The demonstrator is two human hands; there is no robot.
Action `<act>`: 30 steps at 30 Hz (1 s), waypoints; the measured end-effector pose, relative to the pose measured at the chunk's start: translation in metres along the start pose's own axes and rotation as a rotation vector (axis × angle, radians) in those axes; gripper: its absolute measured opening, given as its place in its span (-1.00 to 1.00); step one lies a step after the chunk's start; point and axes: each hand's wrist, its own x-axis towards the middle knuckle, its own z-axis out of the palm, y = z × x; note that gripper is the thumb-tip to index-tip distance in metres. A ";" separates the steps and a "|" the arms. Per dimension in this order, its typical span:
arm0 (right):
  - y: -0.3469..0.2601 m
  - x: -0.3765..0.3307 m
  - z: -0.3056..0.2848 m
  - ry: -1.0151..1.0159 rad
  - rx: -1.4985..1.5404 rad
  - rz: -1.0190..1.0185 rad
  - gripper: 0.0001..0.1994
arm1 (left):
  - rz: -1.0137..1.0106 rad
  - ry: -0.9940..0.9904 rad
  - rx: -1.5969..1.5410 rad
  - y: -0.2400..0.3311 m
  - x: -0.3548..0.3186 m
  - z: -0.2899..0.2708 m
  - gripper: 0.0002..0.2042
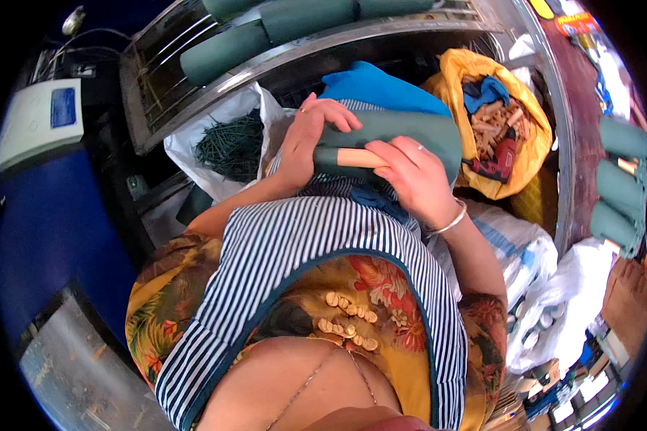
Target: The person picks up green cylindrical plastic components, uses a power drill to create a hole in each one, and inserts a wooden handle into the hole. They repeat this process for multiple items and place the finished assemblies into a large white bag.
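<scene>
A dark green cylinder (410, 133) lies sideways across my lap, over a striped apron. My left hand (313, 133) grips its left end, with the palm against the end and the fingers bent over the top. On the near side of the cylinder, a pale wooden strip (359, 158) lies lengthwise against the green surface. My right hand (413, 172) is closed on the strip's right end, and its fingers hide that end. The underside of the cylinder is out of sight.
Several green cylinders (223, 54) lie on a metal rack ahead. A white sack (183, 154) holds thin dark green strands. To the right, a yellow sack (456, 68) holds wooden pieces, a blue cloth and a red pistol-shaped tool (497, 159). More green cylinders (618, 183) sit far right.
</scene>
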 end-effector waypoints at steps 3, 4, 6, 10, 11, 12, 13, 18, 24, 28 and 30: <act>-0.010 -0.007 0.009 0.002 -0.033 0.191 -0.68 | -0.061 -0.069 -0.118 -0.016 0.002 0.009 -0.55; -0.011 -0.005 0.008 -0.041 -0.049 0.205 -0.68 | -0.011 -0.080 -0.014 -0.013 0.004 0.009 -0.54; -0.006 -0.003 0.010 -0.016 -0.058 0.313 -0.64 | -0.134 -0.080 -0.009 -0.001 0.010 0.017 -0.67; -0.003 -0.034 -0.035 0.537 -0.279 0.373 -0.50 | 0.091 -0.200 0.060 -0.001 0.021 0.003 -0.51; 0.000 -0.052 -0.056 0.661 -0.386 0.404 -0.50 | 0.205 -0.320 0.129 -0.011 0.024 -0.005 -0.35; 0.009 -0.088 -0.077 0.758 -0.474 0.552 -0.58 | 0.228 -0.379 0.221 -0.008 0.025 -0.004 -0.32; 0.024 -0.136 -0.097 0.724 -0.611 0.839 -0.62 | 0.195 -0.415 0.259 -0.013 0.022 -0.008 -0.41; 0.003 -0.374 -0.163 0.303 -1.033 2.155 -0.77 | 0.092 -0.303 0.331 -0.018 0.022 -0.013 -0.65; 0.004 -0.551 -0.121 0.076 -0.509 2.392 -0.33 | -0.007 -0.401 0.394 -0.013 0.044 -0.014 -0.65; -0.015 -0.556 -0.140 0.106 -0.385 2.147 -0.27 | 0.137 -0.514 0.633 0.027 0.060 0.007 -0.69; -0.036 -0.554 -0.137 -0.047 -0.545 2.043 -0.41 | 0.099 -0.519 0.695 0.029 0.061 0.008 -0.70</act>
